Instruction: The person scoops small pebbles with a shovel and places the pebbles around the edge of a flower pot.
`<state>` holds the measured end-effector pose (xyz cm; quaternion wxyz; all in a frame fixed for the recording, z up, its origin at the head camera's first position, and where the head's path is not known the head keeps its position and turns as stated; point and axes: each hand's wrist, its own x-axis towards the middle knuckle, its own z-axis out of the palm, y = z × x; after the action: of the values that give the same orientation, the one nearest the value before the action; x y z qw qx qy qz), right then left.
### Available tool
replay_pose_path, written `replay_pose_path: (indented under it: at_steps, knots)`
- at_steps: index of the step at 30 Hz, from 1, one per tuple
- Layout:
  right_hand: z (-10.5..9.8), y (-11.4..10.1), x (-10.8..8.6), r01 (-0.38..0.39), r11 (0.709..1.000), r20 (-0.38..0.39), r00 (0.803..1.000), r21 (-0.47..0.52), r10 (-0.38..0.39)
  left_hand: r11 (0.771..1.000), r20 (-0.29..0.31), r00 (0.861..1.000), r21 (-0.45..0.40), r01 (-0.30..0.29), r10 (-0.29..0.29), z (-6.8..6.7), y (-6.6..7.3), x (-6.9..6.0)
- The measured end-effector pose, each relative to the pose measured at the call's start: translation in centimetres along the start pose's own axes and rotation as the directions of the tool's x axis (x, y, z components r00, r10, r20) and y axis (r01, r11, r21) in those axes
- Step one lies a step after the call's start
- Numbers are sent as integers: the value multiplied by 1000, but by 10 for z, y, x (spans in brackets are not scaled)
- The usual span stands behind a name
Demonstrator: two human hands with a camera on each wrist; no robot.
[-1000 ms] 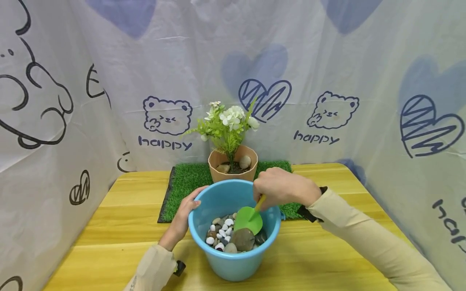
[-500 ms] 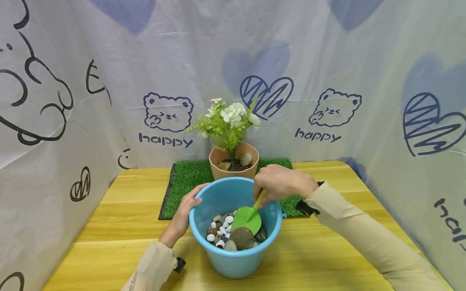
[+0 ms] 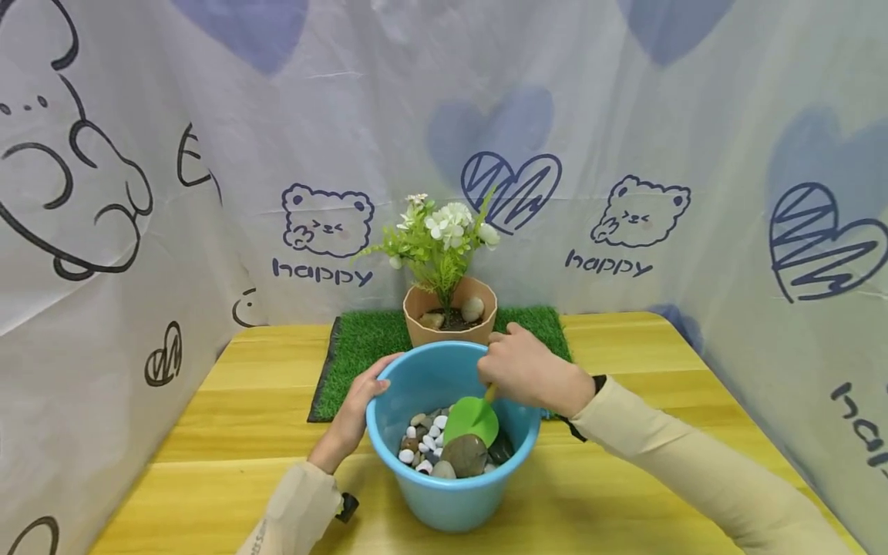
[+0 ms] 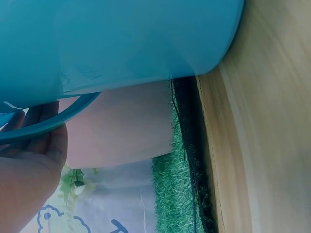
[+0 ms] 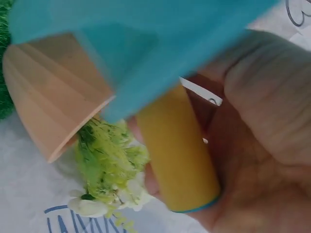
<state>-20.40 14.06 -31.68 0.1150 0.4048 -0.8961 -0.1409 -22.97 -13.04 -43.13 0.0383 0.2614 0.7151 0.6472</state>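
A light blue bucket (image 3: 452, 505) stands on the table. Inside lie white pebbles (image 3: 428, 441), a large brown stone (image 3: 465, 455) and other stones. My left hand (image 3: 358, 408) grips the bucket's left side at its upper edge; in the left wrist view its fingers pass behind a blue curved band (image 4: 53, 121). My right hand (image 3: 529, 370), over the right side of the rim, holds a small trowel by its yellow handle (image 5: 177, 150). The trowel's green blade (image 3: 472, 420) points down into the bucket, against the brown stone; its tip is hidden.
Behind the bucket, a peach flowerpot (image 3: 451, 333) with white flowers (image 3: 447, 223) and stones stands on a green turf mat (image 3: 371, 335). The wooden table (image 3: 257, 401) is enclosed by a printed white curtain (image 3: 388, 139) at the back and sides.
The right hand has rolled over slightly on the trowel handle, covering more of it. The blade stays by the brown stone. The left hand keeps its hold; the whole view has shifted a little.
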Motion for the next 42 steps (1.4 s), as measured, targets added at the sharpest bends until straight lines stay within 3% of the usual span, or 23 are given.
replay_pose_path:
  at_steps: [5, 18, 27, 34, 42]
  knots:
    - [10, 4, -3, 40, 998, -78, 996, -57, -44, 1000, 2, 1000, 1, -7, 7, 1, -2, 0]
    - [16, 14, -2, 94, 995, -109, 989, -33, -97, 1000, -2, 1000, -11, -3, 3, -1, -1, 3]
    - [15, 18, -4, 122, 983, -52, 992, 140, -116, 1000, 6, 1000, -8, 4, -4, -1, -1, 0]
    - [18, 16, 0, 170, 965, -42, 985, 198, -165, 1000, 3, 1000, -11, -2, 2, 0, 1, 1]
    - [20, 21, 2, 111, 943, 12, 993, 313, -121, 1000, 0, 1000, -9, -6, 6, 1, 0, -1]
